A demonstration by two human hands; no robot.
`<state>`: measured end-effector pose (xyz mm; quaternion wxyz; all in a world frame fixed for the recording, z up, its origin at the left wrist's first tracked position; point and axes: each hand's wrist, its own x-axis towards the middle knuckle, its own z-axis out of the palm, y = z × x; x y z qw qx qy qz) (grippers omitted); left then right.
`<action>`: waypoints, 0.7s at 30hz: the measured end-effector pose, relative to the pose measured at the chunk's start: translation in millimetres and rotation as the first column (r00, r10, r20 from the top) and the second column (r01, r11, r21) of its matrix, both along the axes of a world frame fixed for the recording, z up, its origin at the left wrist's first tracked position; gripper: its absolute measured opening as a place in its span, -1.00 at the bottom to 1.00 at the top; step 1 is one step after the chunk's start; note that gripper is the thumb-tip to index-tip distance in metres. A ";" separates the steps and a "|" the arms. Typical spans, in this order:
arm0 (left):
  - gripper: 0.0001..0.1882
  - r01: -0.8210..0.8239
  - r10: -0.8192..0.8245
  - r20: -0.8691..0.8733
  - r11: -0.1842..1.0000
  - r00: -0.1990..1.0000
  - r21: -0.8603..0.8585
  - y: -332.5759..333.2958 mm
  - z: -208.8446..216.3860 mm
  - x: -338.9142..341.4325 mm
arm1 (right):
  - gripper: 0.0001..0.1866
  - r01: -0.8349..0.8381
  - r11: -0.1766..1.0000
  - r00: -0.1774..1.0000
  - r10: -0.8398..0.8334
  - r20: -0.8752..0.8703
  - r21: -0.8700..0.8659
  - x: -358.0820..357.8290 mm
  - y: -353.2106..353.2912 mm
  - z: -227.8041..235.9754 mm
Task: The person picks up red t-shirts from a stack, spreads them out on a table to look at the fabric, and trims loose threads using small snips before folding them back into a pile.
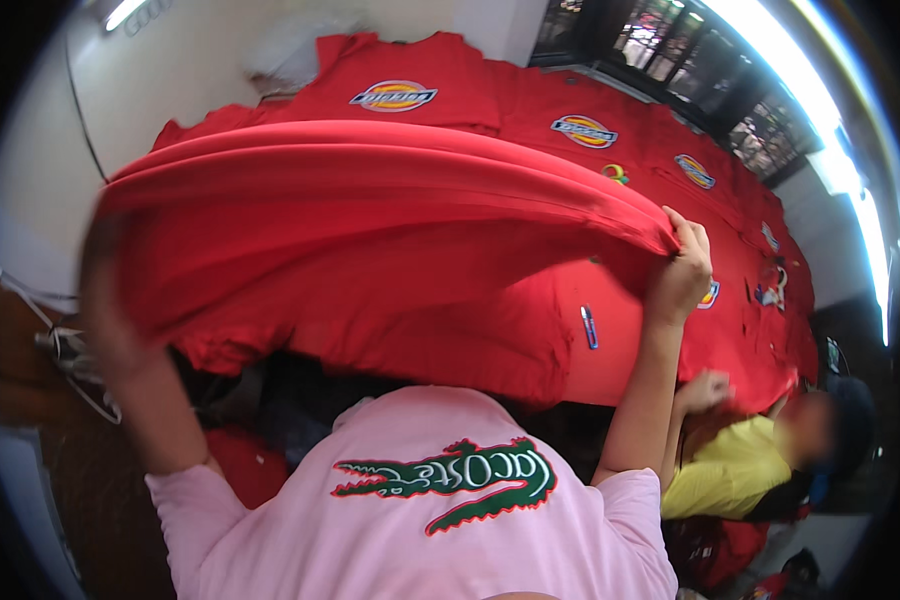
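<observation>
A wide red T-shirt (390, 210) hangs raised in the air between my two hands, its upper edge bowed and its lower part sagging in folds. At its right end my right hand (682, 268) is closed, fingers wrapped round the bunched edge. The other end meets my left hand (104, 240), which is dark and smeared by motion, so its fingers do not show. Beneath and beyond the raised cloth lie more red T-shirts (400, 70), several bearing an oval yellow, white and blue chest emblem (585, 131).
A small blue, slender tool (589, 327) lies near my right forearm. Farther back sits a yellow-green ring-shaped item (615, 174). To the right, a person in a yellow top (735, 470) has a hand (705, 391) at the red cloth. White cables (75, 360) hang at left.
</observation>
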<state>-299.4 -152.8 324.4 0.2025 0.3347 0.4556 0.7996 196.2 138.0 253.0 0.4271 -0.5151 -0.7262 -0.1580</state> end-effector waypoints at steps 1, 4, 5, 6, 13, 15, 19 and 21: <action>-0.57 -0.012 0.016 -0.051 0.997 0.999 0.071 -24.6 10.3 -21.3 | -0.68 0.018 1.000 1.000 -0.018 -0.012 -0.013 4.6 1.2 4.6; -0.62 -0.089 0.106 -0.285 0.993 0.953 0.074 -46.7 23.5 -50.9 | -0.64 -0.186 0.982 0.942 0.184 -0.280 0.020 61.8 -13.3 37.4; -0.63 -0.098 0.110 -0.378 0.994 0.919 0.052 -56.9 35.1 -51.0 | -0.60 -0.326 0.945 0.825 0.289 -0.485 0.009 68.8 -20.6 52.2; -0.65 -0.071 0.077 -0.448 0.997 0.891 0.029 -58.7 41.7 -52.6 | -0.55 -0.446 0.895 0.675 0.356 -0.646 0.027 74.9 -34.6 75.3; -0.71 -0.108 -0.331 -0.775 0.885 0.538 -0.453 31.9 65.1 -33.9 | -0.51 -0.615 0.717 0.725 0.351 -0.593 -0.328 53.5 -25.3 128.9; -0.78 -0.431 -0.091 -0.936 0.870 0.339 -0.241 84.8 37.1 -56.2 | -0.59 -0.856 0.487 0.326 0.249 -0.912 -0.173 32.0 2.0 121.7; -0.79 -0.488 0.550 -0.776 0.792 0.309 0.368 93.3 66.9 -72.7 | -0.56 -0.850 0.452 0.021 0.541 -0.841 0.269 43.2 20.2 146.4; -0.81 -0.536 0.649 -0.692 0.724 0.316 0.434 84.2 69.3 -51.7 | -0.59 -0.755 0.552 0.027 0.565 -0.825 0.354 41.6 3.1 140.5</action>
